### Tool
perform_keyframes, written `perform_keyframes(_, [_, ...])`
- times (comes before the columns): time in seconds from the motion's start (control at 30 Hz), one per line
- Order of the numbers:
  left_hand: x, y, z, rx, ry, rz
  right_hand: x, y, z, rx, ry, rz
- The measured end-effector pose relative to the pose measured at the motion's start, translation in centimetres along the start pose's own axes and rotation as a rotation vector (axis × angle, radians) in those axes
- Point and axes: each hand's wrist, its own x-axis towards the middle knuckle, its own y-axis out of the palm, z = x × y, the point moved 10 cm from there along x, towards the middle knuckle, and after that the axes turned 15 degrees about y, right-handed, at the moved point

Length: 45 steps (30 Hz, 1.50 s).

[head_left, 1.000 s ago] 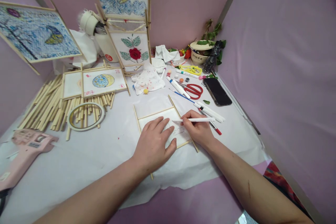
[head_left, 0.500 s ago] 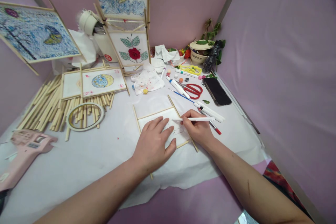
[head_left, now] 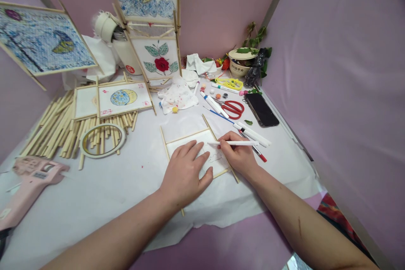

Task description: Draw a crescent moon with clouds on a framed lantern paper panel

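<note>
On the table before me lies a small frame of thin wooden sticks (head_left: 186, 135) around a white sheet (head_left: 207, 136) with faint dark outlines drawn on it. My left hand (head_left: 186, 168) rests flat over the sheet's left part, fingers spread, hiding some of the drawing. A slim white pen (head_left: 240, 143) is pinched in my right hand (head_left: 236, 152), its tip at the sheet near the upper right. To the right of that hand are white markers (head_left: 255, 134) and a red-ended pen (head_left: 262, 157).
Red-handled scissors (head_left: 233, 109) and a black phone (head_left: 262, 110) lie behind my right hand. A tape roll (head_left: 84, 141) sits over wooden sticks (head_left: 52, 128) at left, near a pink glue gun (head_left: 33, 185). Framed drawings (head_left: 161, 52) stand at the back.
Both hands stay almost in place. The pen has shifted very slightly, its tip still at the sheet.
</note>
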Motion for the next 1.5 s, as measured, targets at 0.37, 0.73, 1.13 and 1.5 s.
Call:
perform_keyframes(0.37, [-0.12, 0.07, -0.07, 0.005, 0.0, 0.009, 0.0, 0.34, 0.04, 0.028, -0.021, 0.035])
perform_keyframes(0.73, [-0.05, 0.11, -0.03, 0.007, -0.001, 0.002, 0.05, 0.1, -0.04, 0.002, -0.009, -0.001])
perform_keyframes(1.13, [0.02, 0.07, 0.02, 0.003, -0.002, 0.001, 0.09, -0.23, -0.08, 0.008, 0.002, -0.03])
perform_keyframes(1.5, [-0.03, 0.08, 0.0, 0.007, 0.004, -0.008, 0.08, -0.44, -0.27, -0.002, 0.002, -0.052])
